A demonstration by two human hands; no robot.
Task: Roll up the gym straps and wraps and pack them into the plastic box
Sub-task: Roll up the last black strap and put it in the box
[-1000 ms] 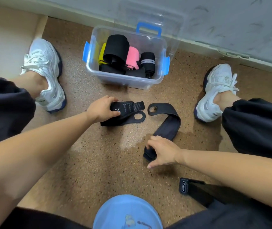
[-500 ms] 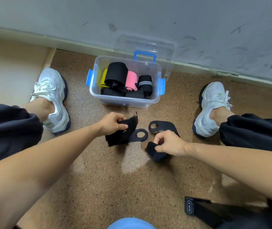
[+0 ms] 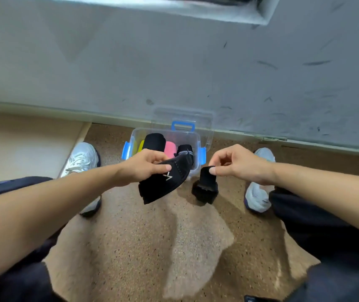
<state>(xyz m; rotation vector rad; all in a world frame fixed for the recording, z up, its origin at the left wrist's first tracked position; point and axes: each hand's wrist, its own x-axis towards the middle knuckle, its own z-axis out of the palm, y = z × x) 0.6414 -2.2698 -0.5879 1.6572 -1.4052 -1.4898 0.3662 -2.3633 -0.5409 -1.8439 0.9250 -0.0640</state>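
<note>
Raised off floor since a second ago | left hand pinches logo lifting strap, right hand pinches plain lifting strap, both just before plastic box | step: pick-up, rolling unstarted | next: coil one tightly

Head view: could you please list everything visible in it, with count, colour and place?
plastic box: one, clear, blue latches, open, by the wall
lid: one, clear, blue handle, behind the box
black roll: one, large, inside box
pink roll: one, inside box
yellow roll: one, inside box
striped roll: one, black-grey, inside box
logo strap: one, black, held before the box
plain strap: one, black, hanging right of it
strap end: one, black, bottom edge
shoes: two, white, flanking the box
left hand: grips the logo strap
right hand: pinches the plain strap's top
</note>
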